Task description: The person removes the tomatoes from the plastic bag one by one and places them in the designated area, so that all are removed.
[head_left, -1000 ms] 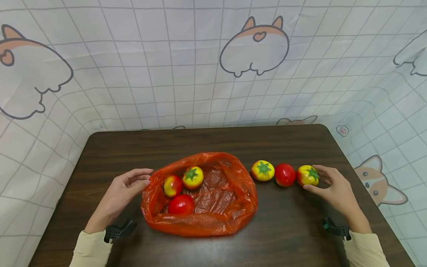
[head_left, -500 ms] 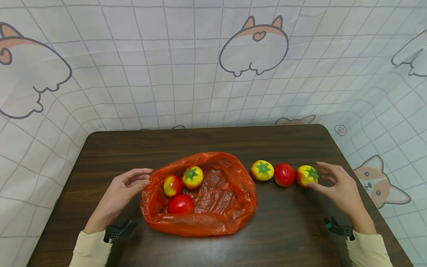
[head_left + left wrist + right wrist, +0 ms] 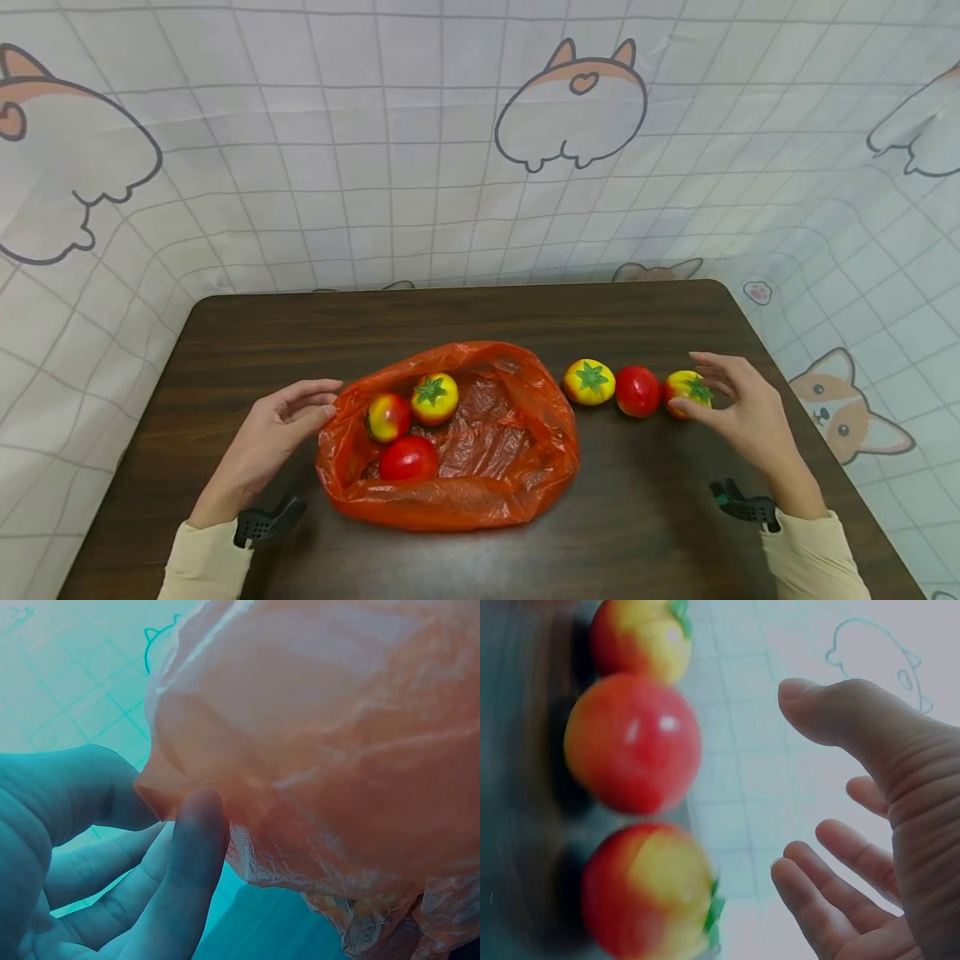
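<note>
My left hand (image 3: 273, 425) pinches the left edge of a thin orange-red plastic bag (image 3: 480, 504) between thumb and fingertips, as the left wrist view shows up close. Inside the bag lie a red tomato (image 3: 408, 459), a yellow-topped tomato (image 3: 433, 400) and a red-and-yellow fruit (image 3: 389, 418). To the right of the bag, three tomatoes sit in a row. My right hand (image 3: 750, 412) hovers by the rightmost one, a yellow-and-red tomato with green leaves (image 3: 684, 392), and its thumb overlaps it in the head view. Thumb and fingers are spread with nothing between them in the right wrist view.
The other two in the row are a red tomato (image 3: 638, 392) and a yellow one with green leaves (image 3: 589, 382), nearer the bag. Everything rests on a dark wooden table (image 3: 622, 517). A white gridded cloth with cartoon dogs (image 3: 450, 208) hangs behind and at the sides.
My right hand first drew off slightly to the right, then came back left and a little up over the rightmost tomato. The left hand and the bag have stayed put.
</note>
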`<state>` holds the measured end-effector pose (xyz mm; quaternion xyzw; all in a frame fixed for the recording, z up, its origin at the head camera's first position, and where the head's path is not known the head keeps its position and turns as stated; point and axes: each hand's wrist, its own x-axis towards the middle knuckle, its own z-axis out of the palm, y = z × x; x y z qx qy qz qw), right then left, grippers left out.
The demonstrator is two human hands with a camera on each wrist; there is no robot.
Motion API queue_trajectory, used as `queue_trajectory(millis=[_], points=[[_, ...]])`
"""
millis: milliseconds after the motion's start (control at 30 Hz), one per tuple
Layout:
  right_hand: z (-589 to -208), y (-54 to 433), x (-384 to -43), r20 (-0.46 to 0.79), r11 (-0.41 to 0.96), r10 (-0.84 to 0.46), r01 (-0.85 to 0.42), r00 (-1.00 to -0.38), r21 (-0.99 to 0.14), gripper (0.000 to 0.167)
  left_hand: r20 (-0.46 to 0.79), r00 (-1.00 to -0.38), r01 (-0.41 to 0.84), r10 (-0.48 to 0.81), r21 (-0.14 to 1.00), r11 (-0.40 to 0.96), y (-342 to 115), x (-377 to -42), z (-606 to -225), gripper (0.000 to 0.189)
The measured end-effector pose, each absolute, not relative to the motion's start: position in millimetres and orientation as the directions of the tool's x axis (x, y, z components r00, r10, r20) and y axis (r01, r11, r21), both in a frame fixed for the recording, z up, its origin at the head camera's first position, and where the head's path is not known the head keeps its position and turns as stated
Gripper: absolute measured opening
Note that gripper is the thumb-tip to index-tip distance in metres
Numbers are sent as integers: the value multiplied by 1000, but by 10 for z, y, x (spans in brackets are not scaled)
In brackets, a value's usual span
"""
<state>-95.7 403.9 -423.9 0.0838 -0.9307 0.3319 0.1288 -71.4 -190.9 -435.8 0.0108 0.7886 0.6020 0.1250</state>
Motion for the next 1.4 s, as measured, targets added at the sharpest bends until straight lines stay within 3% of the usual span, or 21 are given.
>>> queue_trajectory(millis=[400,633,1400], points=[[-4114,3551,-1061,295,719,-124,-291,-947,-631,65,-181,-969,-134,170,957,256,-1927,-739,-4392,52],[-4110,3328,-1152,341,683,-201,-382,-918,-623,65,-187,-968,-142,168,958,249,-1929,-727,-4366,52],[-4100,2558,-1404,299,567,-375,-472,-877,-675,60,-196,-966,-162,170,967,198,-1943,-725,-4348,51]])
